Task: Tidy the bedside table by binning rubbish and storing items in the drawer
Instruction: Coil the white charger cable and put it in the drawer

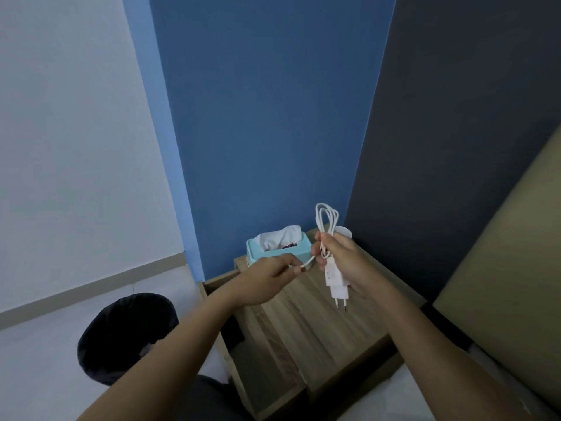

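Note:
My right hand (343,259) grips a white phone charger (335,282) above the wooden bedside table (340,332). The plug pins point down, and the coiled white cable (326,218) loops up out of my fist. Just to the left, my left hand (267,279) pinches the loose end of that cable between thumb and fingertips. The table's drawer (261,354) stands pulled out to the left, below my left forearm. A black bin (121,335) sits on the floor to the left of the drawer.
A light blue tissue box (277,249) with white tissue stands at the table's back left corner. A small white round object (344,230) peeks out behind my right hand. A tan headboard (510,268) rises on the right. Blue and dark walls close the corner.

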